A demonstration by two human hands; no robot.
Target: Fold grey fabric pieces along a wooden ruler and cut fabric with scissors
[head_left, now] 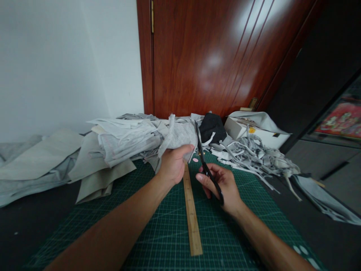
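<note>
My left hand [175, 164] grips a piece of light grey fabric [182, 134], thumb on top, holding it up above the mat. In my right hand [221, 183] is a pair of black scissors [205, 167], fingers through the handles. The blades point away from me and lie along the right edge of the fabric. Whether they are parted is hard to make out. Below both hands a wooden ruler [192, 222] lies lengthwise on the green cutting mat [158, 229]. A small pink disc [195, 160] rests near the ruler's far end.
Stacked grey and white fabric pieces [126, 137] are at the left. A black cloth item [212, 128], a white box [255, 131] and a tangle of fabric strips [254, 152] stand at the right. Behind are a brown wooden door [197, 56] and a white wall [56, 56].
</note>
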